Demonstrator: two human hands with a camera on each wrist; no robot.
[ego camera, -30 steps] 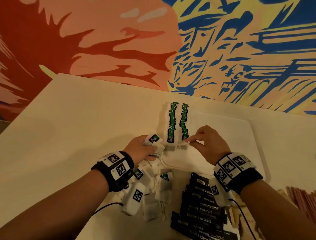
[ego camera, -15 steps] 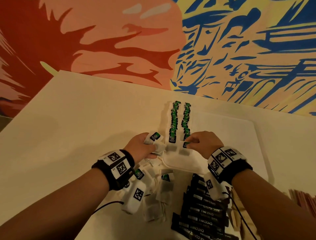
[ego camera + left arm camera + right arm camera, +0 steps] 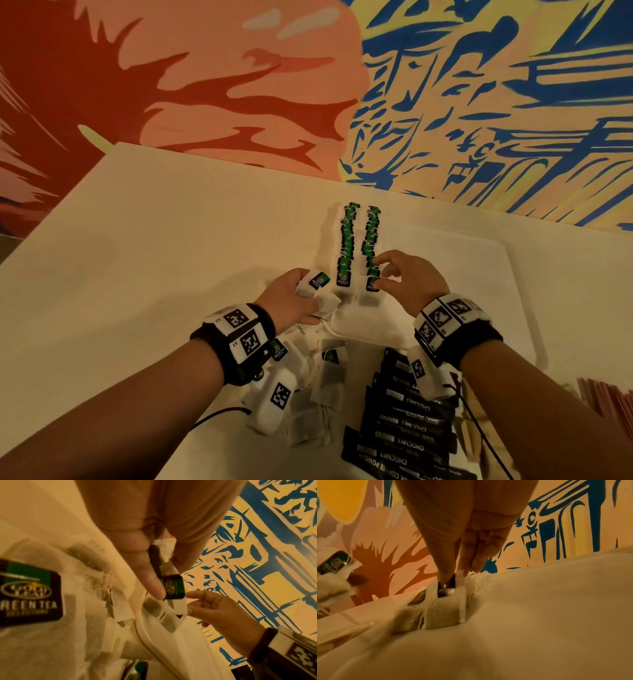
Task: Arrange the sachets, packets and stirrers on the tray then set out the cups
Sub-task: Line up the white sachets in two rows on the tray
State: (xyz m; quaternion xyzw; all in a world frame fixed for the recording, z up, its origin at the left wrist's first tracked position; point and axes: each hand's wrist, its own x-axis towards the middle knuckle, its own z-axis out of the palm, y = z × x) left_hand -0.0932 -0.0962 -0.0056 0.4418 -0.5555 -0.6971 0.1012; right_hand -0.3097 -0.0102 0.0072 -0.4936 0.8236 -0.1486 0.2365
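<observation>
Two rows of green-tagged tea bags (image 3: pixel 347 246) lie along the left end of the white tray (image 3: pixel 462 274). My left hand (image 3: pixel 301 294) hovers at the tray's near left corner and grips a small bunch of tea bags (image 3: pixel 318 281), seen in the left wrist view with a tag (image 3: pixel 174 586) sticking out past the fingers. My right hand (image 3: pixel 378 274) is at the near end of the right row. In the right wrist view its thumb and fingertips pinch the top of the nearest tea bag (image 3: pixel 443 612), which rests on the tray (image 3: pixel 547 601).
Loose tea bags (image 3: pixel 318 387) lie on the table under my left wrist. Several black sachets (image 3: pixel 404 418) are stacked in front of the tray. Reddish stirrers (image 3: pixel 609 397) show at the right edge. A painted wall stands behind the table.
My right hand brought a tea bag down onto the near end of the right row, and its fingers now sit a little further up that row. The left hand has barely moved.
</observation>
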